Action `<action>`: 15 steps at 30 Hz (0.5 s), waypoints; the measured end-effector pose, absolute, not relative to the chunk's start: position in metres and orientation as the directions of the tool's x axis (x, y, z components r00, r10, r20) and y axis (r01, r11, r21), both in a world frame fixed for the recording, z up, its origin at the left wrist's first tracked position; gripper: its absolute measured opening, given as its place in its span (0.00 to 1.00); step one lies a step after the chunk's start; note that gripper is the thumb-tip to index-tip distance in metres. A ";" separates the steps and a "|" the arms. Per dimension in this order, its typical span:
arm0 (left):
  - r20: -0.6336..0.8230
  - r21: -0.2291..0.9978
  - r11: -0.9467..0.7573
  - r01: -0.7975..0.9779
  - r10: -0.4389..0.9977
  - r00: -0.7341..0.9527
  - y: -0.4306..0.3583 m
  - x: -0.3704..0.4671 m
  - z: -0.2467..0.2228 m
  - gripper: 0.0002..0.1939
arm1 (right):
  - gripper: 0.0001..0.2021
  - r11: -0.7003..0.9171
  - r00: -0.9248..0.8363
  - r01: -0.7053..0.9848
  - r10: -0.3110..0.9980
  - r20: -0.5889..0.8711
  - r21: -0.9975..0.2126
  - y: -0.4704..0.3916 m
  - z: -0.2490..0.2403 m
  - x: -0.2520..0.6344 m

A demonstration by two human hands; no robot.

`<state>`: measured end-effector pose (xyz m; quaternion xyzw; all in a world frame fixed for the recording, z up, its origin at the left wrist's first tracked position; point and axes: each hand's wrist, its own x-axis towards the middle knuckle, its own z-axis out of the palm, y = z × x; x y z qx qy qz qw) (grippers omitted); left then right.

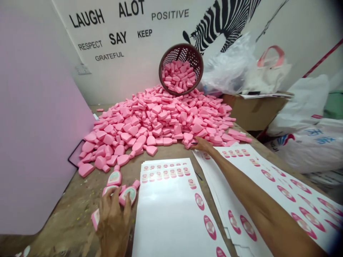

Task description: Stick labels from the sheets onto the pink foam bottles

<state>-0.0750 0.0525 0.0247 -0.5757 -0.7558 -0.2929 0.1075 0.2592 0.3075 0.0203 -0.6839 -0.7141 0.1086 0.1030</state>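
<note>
I see the pile of pink bottles [152,117] far, sticker sheets [166,217] near; my left hand [114,217], near left, fingers apart; my right hand [203,145] at the pile, grip unreadable; labelled bottles [114,177] by the left fingertips.

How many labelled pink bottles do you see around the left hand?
4: the farthest bottle, beyond the left hand; the second bottle, partly behind it; the right bottle, near the label sheets; the left bottle, partly covered. The hand may hide more.
</note>
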 end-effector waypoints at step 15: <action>0.214 0.857 -0.102 0.506 0.962 -0.170 0.058 -0.004 0.038 0.10 | 0.21 0.344 -0.374 0.874 0.927 -0.025 -0.342 0.274 0.038 0.227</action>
